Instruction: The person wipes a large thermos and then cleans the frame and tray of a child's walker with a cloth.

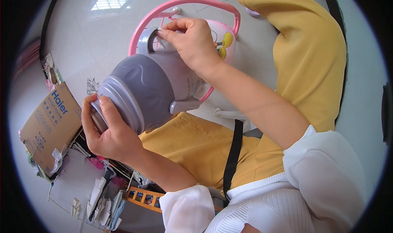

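Note:
A bulky grey-and-white jug-like container [153, 83] is held tilted on its side above my lap. Its ribbed grey round end [120, 100] points to the lower left. Around that end my left hand [109, 130] is closed, thumb on the ribs and fingers over the outer rim. On the upper side, a grey loop handle [146, 40] stands out from the body. My right hand [190, 40] pinches the handle's edge between thumb and fingertips; whether something thin is also pinched there cannot be made out. A small grey projection [184, 106] sticks out from the lower side.
Behind the container stands a pink tubular frame [196, 2] with a white cartoon-printed panel [223, 34]. A cardboard box [51, 128] is at the left, above a wire rack holding folded items [98, 196]. My yellow-trousered legs [309, 40] lie at centre and right.

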